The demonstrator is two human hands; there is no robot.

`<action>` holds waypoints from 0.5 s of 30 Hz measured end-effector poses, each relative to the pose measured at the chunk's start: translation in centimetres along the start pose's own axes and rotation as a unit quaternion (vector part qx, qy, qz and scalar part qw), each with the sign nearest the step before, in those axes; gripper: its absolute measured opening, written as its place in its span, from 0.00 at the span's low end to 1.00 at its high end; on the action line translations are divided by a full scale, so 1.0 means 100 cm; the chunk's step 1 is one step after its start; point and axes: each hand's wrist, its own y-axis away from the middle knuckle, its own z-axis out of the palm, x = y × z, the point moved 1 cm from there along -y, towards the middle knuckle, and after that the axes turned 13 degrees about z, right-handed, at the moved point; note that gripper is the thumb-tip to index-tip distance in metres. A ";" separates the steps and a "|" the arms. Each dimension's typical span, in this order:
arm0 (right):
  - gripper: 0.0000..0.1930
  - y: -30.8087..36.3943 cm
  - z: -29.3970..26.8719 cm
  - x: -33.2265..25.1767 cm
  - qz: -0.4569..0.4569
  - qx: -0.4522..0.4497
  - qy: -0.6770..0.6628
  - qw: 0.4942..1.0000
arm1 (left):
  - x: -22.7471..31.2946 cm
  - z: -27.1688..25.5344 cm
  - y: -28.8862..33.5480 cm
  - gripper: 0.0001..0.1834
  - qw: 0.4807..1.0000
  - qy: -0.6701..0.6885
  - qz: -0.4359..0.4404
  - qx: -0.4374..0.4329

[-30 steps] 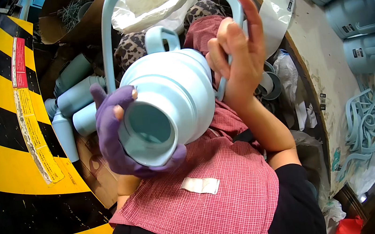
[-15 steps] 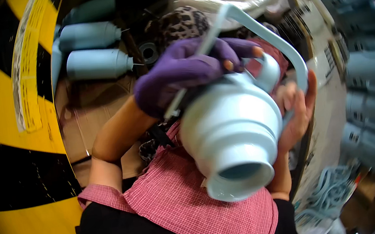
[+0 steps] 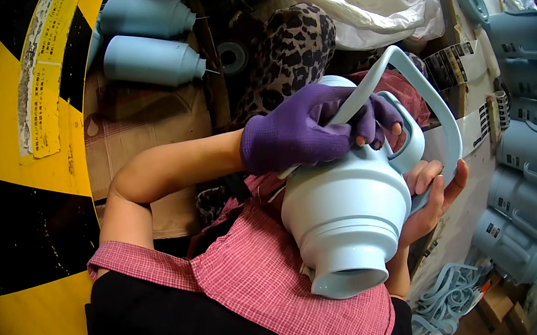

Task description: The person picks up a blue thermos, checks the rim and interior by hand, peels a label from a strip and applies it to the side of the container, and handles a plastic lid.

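A glossy pale blue jug body (image 3: pixel 349 211) lies tilted against my chest, its flared mouth toward me. A small loop handle (image 3: pixel 413 148) shows at its far right side. My left hand (image 3: pixel 317 127), in a purple glove with bare fingertips, is closed over the jug's far end and around a long bent pale blue handle strip (image 3: pixel 431 85). That strip arches up and down to the right. My bare right hand (image 3: pixel 432 200) is at the jug's right side, fingers curled around the strip's lower end. The spot where strip and jug meet is hidden by my hands.
Two pale blue bottle-shaped bodies (image 3: pixel 156 60) with thin rods lie at upper left beside a yellow-black striped panel (image 3: pixel 9 154). A white plastic bag (image 3: pixel 362 6) is beyond my knee. Several blue jugs (image 3: pixel 534 149) stand on the right bench, near a heap of pale blue strips (image 3: pixel 448 293).
The view has shifted and become sharper. The jug and both hands sit slightly lower and to the right in the picture. Both hands keep their hold.
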 end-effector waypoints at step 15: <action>0.21 -0.009 0.003 -0.004 -0.190 -0.046 -0.059 0.979 | 0.019 0.005 -0.022 0.22 0.864 -0.304 0.379 -0.130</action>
